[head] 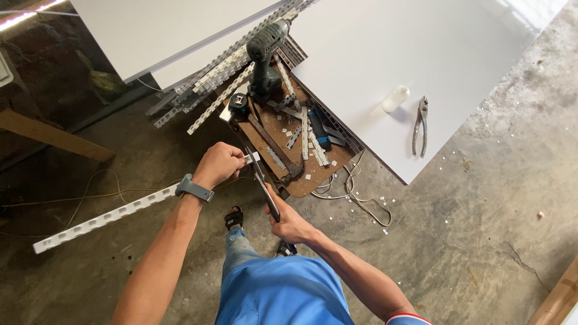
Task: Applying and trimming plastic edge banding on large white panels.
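White plastic, notched along one edge: that is the long slotted strip [114,212] running from far left of the brown work board [301,180] up to its near corner. The left hand [220,164] is closed round the strip just short of its cut end, a grey wristband [194,188] on that wrist. Just right of it, the right hand [289,222] is clenched on the handles of black snips [265,189], whose blades meet the strip's tip at the board's near corner.

Judging from this, the free length hanging left of the board is unsupported, so its weight could twist the strip in the blades and spoil the cut; the left fingers also sit very close to the blades, and a slip could nip them.

On the board: one green cordless drill [265,54] standing at its far end, one tape measure [239,103] beside the drill, one hammer [277,150], and a scatter of short strip offcuts I cannot count surely. Beyond the board's far-left corner lies a bundle of slotted strips [205,84]. Right of the board, on the white panel [457,66]: one small white bottle [395,98], one pair of pliers [420,123]. Below the board's right edge, loose cable [361,201] and white chips on the concrete floor [481,241].
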